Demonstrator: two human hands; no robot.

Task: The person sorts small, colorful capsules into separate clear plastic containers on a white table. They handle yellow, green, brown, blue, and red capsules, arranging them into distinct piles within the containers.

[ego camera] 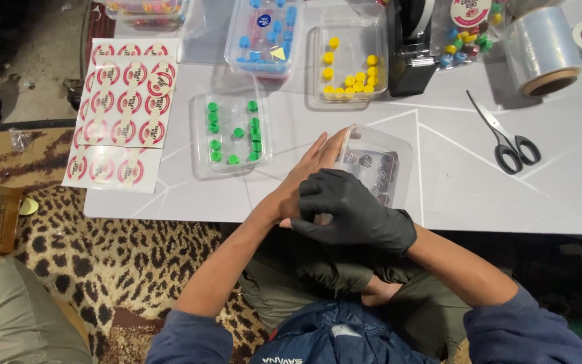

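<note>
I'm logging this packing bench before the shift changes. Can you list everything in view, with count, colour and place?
Clear container: one, transparent, near table edge, at the hands.
Tray of green caps: one, clear with green pieces, table centre-left.
Tray of yellow caps: one, clear with yellow pieces, far centre.
Tray of blue caps: one, clear with blue pieces, far centre-left.
Sticker sheets: several, white with red round labels, left end of table.
Scissors: one pair, black handles, right.
Film roll: one, clear, far right.
Black dispenser: one, far centre-right.
Bag of mixed caps: one, multicoloured, far right.
Table: one, white.
Leopard-print rug: one, floor at left.
Left hand: bare, against the container.
Right hand: black glove, over the left wrist.
</note>
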